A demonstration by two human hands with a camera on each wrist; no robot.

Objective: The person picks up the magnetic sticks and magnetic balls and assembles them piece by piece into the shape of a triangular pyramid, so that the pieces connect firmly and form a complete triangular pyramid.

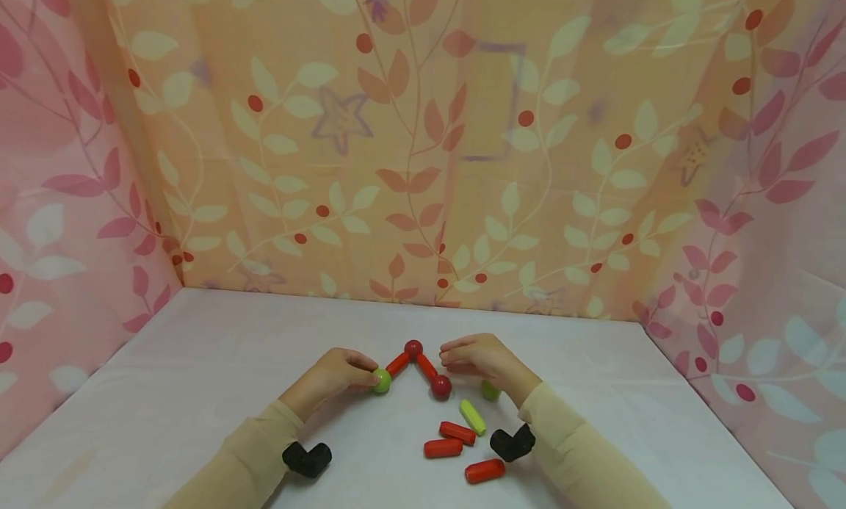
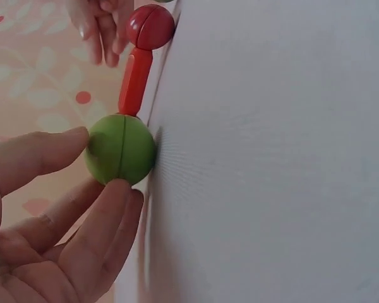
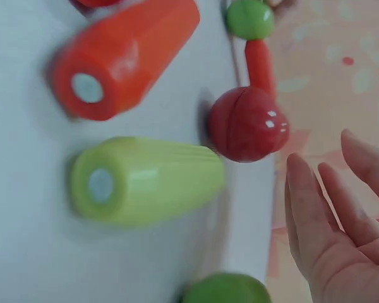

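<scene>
**Green ball pinched at the end of a red chain**

The green ball [image 1: 381, 380] sits on the white desk [image 1: 198, 391], at the left end of a small peaked chain, and the left hand [image 1: 333, 377] pinches it — thumb on one side, fingertips [image 2: 123, 189] on the other, as the left wrist view shows. From the ball a red stick [image 1: 398, 363] slants up to a dark red ball [image 1: 413, 348] at the peak; a second red stick [image 1: 426, 366] slants down to another dark red ball [image 1: 440, 386].

The right hand [image 1: 479, 358] hovers just right of the peak, fingers loosely spread and holding nothing, near the chain but not touching it.

Nearer the person lie loose pieces — a lime stick [image 1: 472, 416], three red sticks [image 1: 457, 432] and, half hidden under the right wrist, a second green ball [image 1: 490, 391]. Leaf-patterned cloth [image 1: 423, 142] walls the desk on three sides.
</scene>
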